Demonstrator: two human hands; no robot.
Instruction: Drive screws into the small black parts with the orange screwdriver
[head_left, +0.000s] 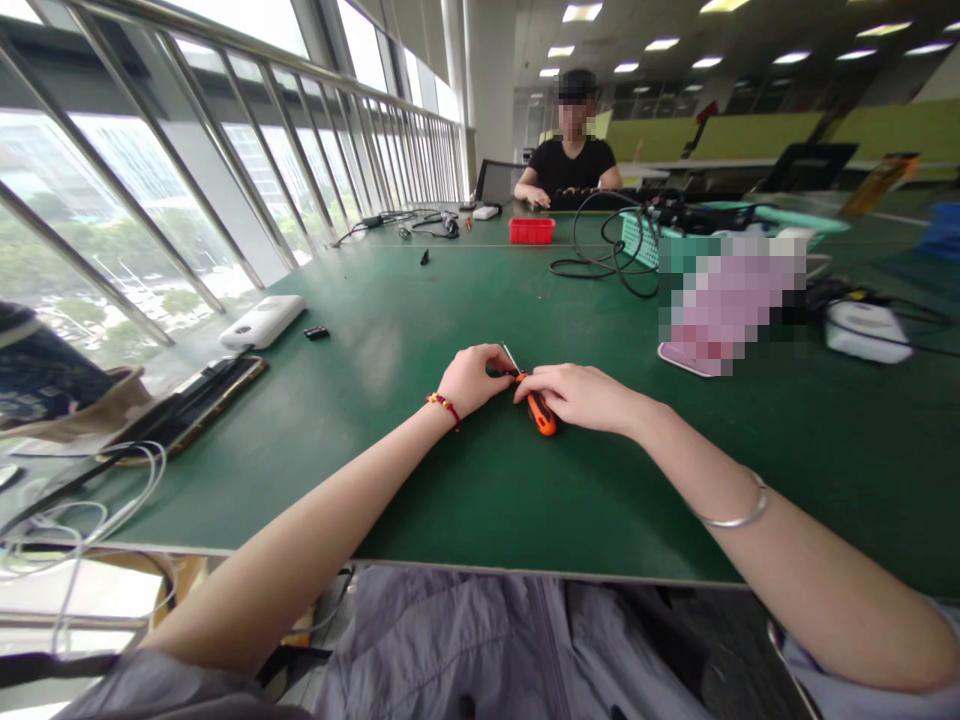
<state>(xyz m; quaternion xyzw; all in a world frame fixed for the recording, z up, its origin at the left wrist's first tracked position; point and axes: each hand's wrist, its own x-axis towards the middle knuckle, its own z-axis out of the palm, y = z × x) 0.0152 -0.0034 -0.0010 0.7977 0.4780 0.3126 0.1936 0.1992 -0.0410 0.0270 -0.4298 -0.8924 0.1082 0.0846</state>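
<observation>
On the green table (420, 480) lies a screwdriver (541, 414) with an orange and black handle, its thin metal shaft pointing away from me. My right hand (581, 397) has its fingers closed over the upper part of the handle from the right. Just left of the shaft, my left hand (472, 378) is curled in a pinch. A small dark bit shows at its fingertips, too small to name. The two hands' fingertips almost meet at the base of the shaft.
At left are a white power bank (264, 321), a small black piece (316, 332) and a phone (199, 405). A red bin (532, 232) stands ahead. To the right are a teal basket (640, 240) with cables and a propped pink object (739, 300). A person (574, 165) sits opposite.
</observation>
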